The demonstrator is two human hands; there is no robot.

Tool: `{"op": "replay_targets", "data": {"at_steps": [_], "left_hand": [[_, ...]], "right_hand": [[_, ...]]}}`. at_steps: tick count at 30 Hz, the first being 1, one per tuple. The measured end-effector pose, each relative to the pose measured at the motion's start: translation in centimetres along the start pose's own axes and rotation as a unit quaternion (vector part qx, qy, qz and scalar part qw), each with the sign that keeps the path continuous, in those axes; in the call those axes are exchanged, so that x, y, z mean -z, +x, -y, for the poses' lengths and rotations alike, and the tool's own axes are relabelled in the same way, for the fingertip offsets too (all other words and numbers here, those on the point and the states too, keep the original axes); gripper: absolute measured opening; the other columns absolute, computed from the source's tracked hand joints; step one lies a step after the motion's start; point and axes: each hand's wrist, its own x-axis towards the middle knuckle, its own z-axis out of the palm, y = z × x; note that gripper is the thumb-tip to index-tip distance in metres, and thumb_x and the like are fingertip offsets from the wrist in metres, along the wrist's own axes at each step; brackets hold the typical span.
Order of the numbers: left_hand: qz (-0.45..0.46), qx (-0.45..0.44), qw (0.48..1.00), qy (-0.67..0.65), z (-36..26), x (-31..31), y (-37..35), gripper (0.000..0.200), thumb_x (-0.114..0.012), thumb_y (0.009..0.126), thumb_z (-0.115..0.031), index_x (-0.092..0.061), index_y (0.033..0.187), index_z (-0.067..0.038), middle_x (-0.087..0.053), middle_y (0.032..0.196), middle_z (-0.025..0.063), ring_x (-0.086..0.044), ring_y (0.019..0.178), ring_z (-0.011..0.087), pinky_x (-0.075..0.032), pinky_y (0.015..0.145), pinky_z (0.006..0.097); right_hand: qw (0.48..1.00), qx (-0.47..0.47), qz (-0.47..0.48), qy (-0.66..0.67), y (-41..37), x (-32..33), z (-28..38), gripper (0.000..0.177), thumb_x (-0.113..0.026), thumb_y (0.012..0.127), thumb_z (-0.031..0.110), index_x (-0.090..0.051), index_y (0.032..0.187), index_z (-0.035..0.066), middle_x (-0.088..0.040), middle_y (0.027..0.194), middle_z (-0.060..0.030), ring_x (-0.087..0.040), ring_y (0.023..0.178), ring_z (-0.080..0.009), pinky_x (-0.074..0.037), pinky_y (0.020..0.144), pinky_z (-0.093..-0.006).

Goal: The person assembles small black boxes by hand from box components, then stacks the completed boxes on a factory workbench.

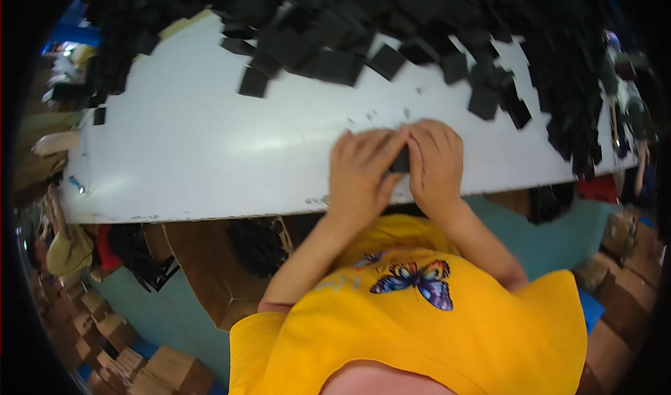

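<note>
Two hands meet at the near edge of the white table (196,150): left hand (360,175) and right hand (437,164), fingers curled shut on one small black square (400,162) pinched between them. Judgement: the piece is thin, so an even grip from both sides, low over the table, should prevent slipping. A pile of black squares (363,25) covers the table's far side. Cardboard boxes (175,370) sit below the table on a teal floor (552,234).

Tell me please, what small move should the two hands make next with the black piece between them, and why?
Probably lift the black piece slightly off the white table. The left hand and right hand both pinch it low against the surface, and their fingers hide most of it, so its state cannot be checked.
</note>
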Motion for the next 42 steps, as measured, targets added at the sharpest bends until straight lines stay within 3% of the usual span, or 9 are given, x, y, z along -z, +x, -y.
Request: {"op": "replay_targets", "data": {"at_steps": [8, 14, 16, 18, 20, 26, 33, 38, 42], "left_hand": [[0.036, -0.020, 0.992, 0.116, 0.7, 1.4, 0.3, 0.075, -0.081, 0.076, -0.032, -0.054, 0.146, -0.022, -0.045, 0.152, 0.0112, -0.047, 0.133, 0.0325, -0.021, 0.112, 0.0698], [0.065, -0.036, 0.997, 0.013, 1.5, 2.2, 1.0, 0.073, -0.079, 0.082, -0.035, -0.052, 0.146, -0.014, -0.041, 0.156, 0.0138, -0.041, 0.141, 0.0344, -0.020, 0.114, 0.0684], [-0.044, -0.034, 0.997, -0.051, 2.6, 5.5, 2.7, 0.072, -0.079, 0.084, -0.032, -0.050, 0.146, -0.008, -0.043, 0.154, 0.0173, -0.043, 0.141, 0.0351, -0.022, 0.117, 0.0630], [-0.241, -0.014, 0.970, -0.012, 5.8, 9.3, 6.4, 0.050, -0.075, 0.083, -0.009, -0.061, 0.131, -0.006, -0.061, 0.136, 0.0152, -0.056, 0.127, 0.0341, -0.042, 0.106, 0.0408], [-0.326, -0.054, 0.933, 0.139, 10.3, 13.4, 11.0, 0.032, -0.072, 0.084, -0.004, -0.063, 0.115, -0.004, -0.063, 0.123, 0.0162, -0.058, 0.118, 0.0366, -0.045, 0.099, 0.0430], [-0.164, 0.006, 0.970, 0.177, 25.0, 16.1, 16.8, 0.034, -0.073, 0.082, -0.011, -0.069, 0.114, 0.001, -0.066, 0.120, 0.0215, -0.057, 0.121, 0.0402, -0.044, 0.105, 0.0443], [-0.327, 0.039, 0.920, 0.213, 16.7, 16.2, 14.3, 0.021, -0.079, 0.086, -0.024, -0.072, 0.093, -0.005, -0.065, 0.115, 0.0149, -0.062, 0.110, 0.0324, -0.048, 0.095, 0.0391], [-0.388, 0.030, 0.920, 0.040, 11.0, 14.5, 8.1, 0.058, -0.090, 0.074, -0.008, -0.057, 0.120, -0.003, -0.059, 0.122, 0.0103, -0.059, 0.110, 0.0236, -0.048, 0.096, 0.0359], [-0.218, -0.075, 0.969, -0.091, 2.9, 8.3, 2.9, 0.081, -0.095, 0.064, -0.011, -0.050, 0.130, -0.002, -0.061, 0.124, 0.0112, -0.059, 0.114, 0.0242, -0.046, 0.100, 0.0349]], "right_hand": [[0.993, -0.061, 0.082, 0.052, -0.6, -1.3, -0.5, 0.026, -0.046, 0.103, 0.010, -0.062, 0.121, 0.002, -0.059, 0.134, -0.0139, -0.048, 0.135, -0.0377, -0.024, 0.117, -0.0553], [0.992, -0.067, 0.101, 0.038, 0.3, -0.8, -0.6, 0.038, -0.042, 0.107, 0.021, -0.054, 0.137, 0.000, -0.053, 0.144, -0.0165, -0.047, 0.136, -0.0376, -0.026, 0.118, -0.0515], [0.971, -0.119, 0.059, 0.200, 0.9, 0.0, -1.1, 0.040, -0.044, 0.106, 0.023, -0.053, 0.138, 0.000, -0.053, 0.143, -0.0185, -0.050, 0.133, -0.0353, -0.032, 0.115, -0.0470], [0.942, -0.155, 0.017, 0.298, 1.8, 1.9, -1.4, 0.036, -0.051, 0.103, 0.017, -0.056, 0.134, -0.001, -0.060, 0.134, -0.0202, -0.060, 0.121, -0.0300, -0.046, 0.104, -0.0384], [0.961, -0.120, -0.008, 0.248, 2.2, 2.8, -3.0, 0.033, -0.055, 0.100, 0.009, -0.058, 0.131, -0.001, -0.064, 0.127, -0.0181, -0.064, 0.113, -0.0284, -0.049, 0.098, -0.0371], [0.993, 0.016, -0.043, 0.106, 3.8, 3.9, -6.0, 0.023, -0.066, 0.088, -0.004, -0.065, 0.110, -0.001, -0.067, 0.113, -0.0158, -0.067, 0.100, -0.0311, -0.053, 0.086, -0.0340], [0.994, 0.066, -0.083, 0.014, 8.0, 1.8, -5.7, 0.029, -0.076, 0.079, 0.001, -0.064, 0.106, 0.003, -0.064, 0.100, -0.0132, -0.064, 0.094, -0.0329, -0.053, 0.079, -0.0378], [0.998, -0.004, -0.044, -0.053, 9.8, -1.2, -7.3, 0.027, -0.077, 0.081, 0.006, -0.064, 0.105, 0.008, -0.068, 0.096, -0.0068, -0.067, 0.090, -0.0299, -0.054, 0.074, -0.0377], [0.987, -0.072, -0.045, 0.133, 9.8, 1.1, -7.1, 0.023, -0.079, 0.080, 0.008, -0.071, 0.101, 0.008, -0.071, 0.092, -0.0052, -0.069, 0.076, -0.0210, -0.054, 0.069, -0.0292]]}}
